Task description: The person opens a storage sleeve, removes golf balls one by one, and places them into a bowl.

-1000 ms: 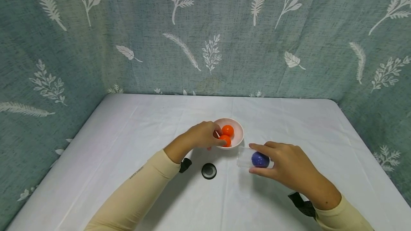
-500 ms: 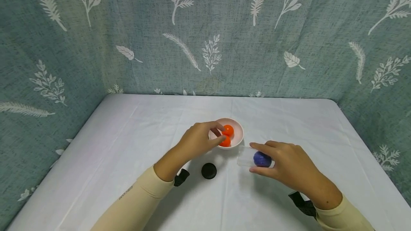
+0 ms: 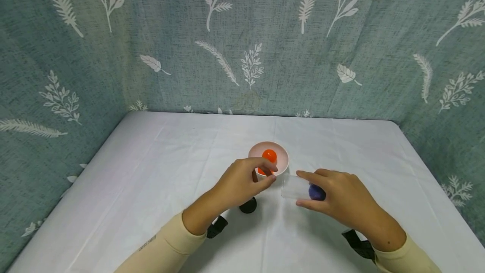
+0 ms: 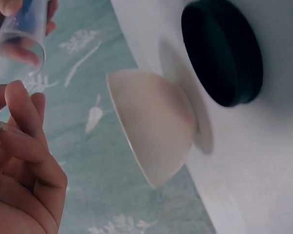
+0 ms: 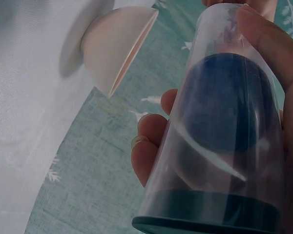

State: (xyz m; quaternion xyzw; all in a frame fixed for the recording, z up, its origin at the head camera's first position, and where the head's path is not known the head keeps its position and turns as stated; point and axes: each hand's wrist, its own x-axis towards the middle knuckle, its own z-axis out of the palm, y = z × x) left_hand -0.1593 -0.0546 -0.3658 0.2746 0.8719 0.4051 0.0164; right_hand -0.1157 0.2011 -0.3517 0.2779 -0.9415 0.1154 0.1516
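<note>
My right hand point(image 3: 342, 195) grips a clear plastic tube point(image 3: 292, 186) lying sideways above the table, its mouth toward the left. Inside it a blue ball point(image 3: 317, 192) sits deep, near the dark base point(image 5: 210, 212). My left hand point(image 3: 240, 182) hovers at the near rim of the pale pink bowl point(image 3: 254, 151), fingers loosely bent, no object visible in them. One orange ball point(image 3: 269, 155) shows in that bowl. A second orange ball point(image 3: 260, 172) is partly hidden behind the left fingers. Beneath the left hand lies a round black lid point(image 3: 248, 206).
A white cloth covers the table point(image 3: 182, 155). Green leaf-patterned fabric point(image 3: 242, 62) hangs behind it and along both sides. Black straps circle the wrists, such as the right wrist strap point(image 3: 358, 244).
My left hand has drawn back from the orange balls toward the near side, closer to the tube. The blue ball has slid rightward, deeper into the tube. The right hand has stayed put.
</note>
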